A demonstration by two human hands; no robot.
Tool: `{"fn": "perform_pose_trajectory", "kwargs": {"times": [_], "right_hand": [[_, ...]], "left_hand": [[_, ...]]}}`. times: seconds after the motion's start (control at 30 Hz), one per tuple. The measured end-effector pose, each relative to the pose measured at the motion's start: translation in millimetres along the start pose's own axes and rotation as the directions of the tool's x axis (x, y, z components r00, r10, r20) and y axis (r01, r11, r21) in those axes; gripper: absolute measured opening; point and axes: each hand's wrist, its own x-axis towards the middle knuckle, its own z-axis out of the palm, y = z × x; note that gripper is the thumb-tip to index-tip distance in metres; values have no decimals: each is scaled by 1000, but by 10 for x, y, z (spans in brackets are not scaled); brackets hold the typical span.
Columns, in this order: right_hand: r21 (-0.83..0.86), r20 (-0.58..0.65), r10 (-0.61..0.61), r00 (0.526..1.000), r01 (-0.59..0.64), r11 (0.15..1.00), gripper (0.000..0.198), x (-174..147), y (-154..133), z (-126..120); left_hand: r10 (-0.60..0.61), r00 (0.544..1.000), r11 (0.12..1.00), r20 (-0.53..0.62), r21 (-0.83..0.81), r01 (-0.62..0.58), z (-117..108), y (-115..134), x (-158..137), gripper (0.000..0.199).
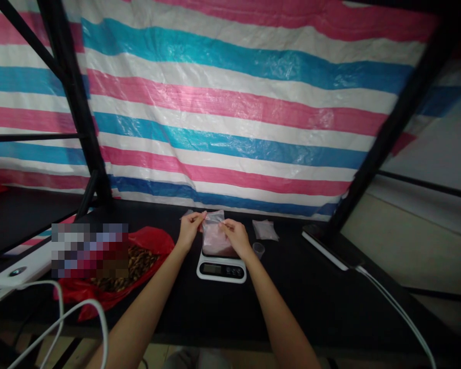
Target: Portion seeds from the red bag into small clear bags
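Observation:
A clear plastic zip bag (216, 238) with pinkish contents stands upright over the platform of a white kitchen scale (222, 279). My left hand (190, 230) pinches the bag's upper left edge between thumb and fingers. On the other side, my right hand (235, 237) grips the bag near its upper right edge. Whether the bag's bottom rests on the scale I cannot tell. The scale's display and buttons face me. Just right of my right hand are a small clear cup (258, 250) and another filled plastic bag (265, 230) lying flat.
A red plastic bag (153, 241) holding brown dried pieces (140, 266) lies open on the left, partly blurred out. White cables (96, 307) and a white power strip (23, 266) are beside it. A dark flat device (325, 248) lies right. Black frame posts flank the black table (303, 307).

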Motion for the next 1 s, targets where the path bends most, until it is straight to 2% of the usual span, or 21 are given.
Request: {"fn": "perform_pose_trajectory", "kwargs": {"times": [0.1, 0.2, 0.27, 0.33, 0.37, 0.43, 0.5, 0.57, 0.67, 0.73, 0.87, 1.0], "right_hand": [[35, -112, -3, 994, 7, 999, 22, 61, 25, -81], [176, -285, 60, 957, -9, 984, 27, 147, 105, -272], [283, -351, 144, 925, -41, 958, 34, 189, 190, -459], [310, -447, 230, 865, -92, 946, 40, 193, 286, -664], [278, -511, 258, 820, -127, 952, 40, 179, 331, -763], [136, -612, 300, 732, -276, 951, 35, 128, 408, -927], [-24, -676, 325, 661, -460, 887, 28, 67, 462, -1032], [-140, -694, 344, 633, -587, 797, 23, 19, 506, -1080], [-231, -684, 350, 640, -645, 729, 21, -8, 587, -1086], [-276, -694, 303, 653, -630, 726, 20, -8, 664, -1077], [-374, -745, 99, 660, -536, 757, 19, -11, 789, -1067], [-512, -797, -221, 561, -435, 741, 24, -17, 691, -1050]], "left_hand": [[13, 994, 998, 112, 61, -20, 21, -45, -8, 39], [49, 989, 958, 142, 273, -86, 22, -115, -17, 38], [123, 986, 858, 114, 487, -164, 2, -184, -18, 36], [145, 984, 712, 103, 680, -176, -30, -273, -17, 36], [122, 988, 635, 98, 757, -154, -47, -322, -17, 37], [41, 994, 486, 98, 868, -105, -79, -416, -22, 41], [-19, 993, 367, 116, 925, -101, -103, -488, -30, 43], [-29, 989, 297, 147, 946, -132, -121, -523, -39, 41], [12, 987, 239, 160, 958, -158, -142, -516, -47, 39], [39, 986, 216, 165, 962, -169, -152, -487, -51, 40], [62, 985, 201, 163, 964, -173, -155, -410, -67, 43], [73, 988, 190, 135, 971, -146, -148, -331, -87, 42]]}}
